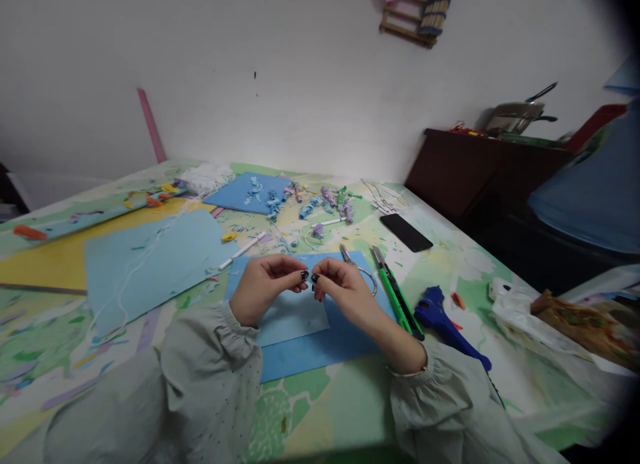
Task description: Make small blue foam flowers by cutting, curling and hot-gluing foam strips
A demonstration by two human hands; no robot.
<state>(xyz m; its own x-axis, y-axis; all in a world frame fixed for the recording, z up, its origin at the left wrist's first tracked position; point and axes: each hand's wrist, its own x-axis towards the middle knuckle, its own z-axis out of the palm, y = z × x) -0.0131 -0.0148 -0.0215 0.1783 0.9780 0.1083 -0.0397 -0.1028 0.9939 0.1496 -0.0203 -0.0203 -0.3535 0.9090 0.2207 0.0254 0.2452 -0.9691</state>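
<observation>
Little shows between left hand (265, 284) and right hand (346, 288), which part-hides scissors (346, 254).

Near the frame's centre, the left grip (273, 281) and right grip (345, 285) face each other, dark-nailed thumbs (291, 281) close together, fingers (275, 263) curled toward them in a pinch; forearms (401, 347) slant inward from the lower left and lower right, wrists (245, 309) bare past the gathered cuffs (239, 325) of loose pale sleeves (450, 397)

Two hands (265, 281), one cutter (399, 297), apparently one scissors pair (346, 253)
</observation>
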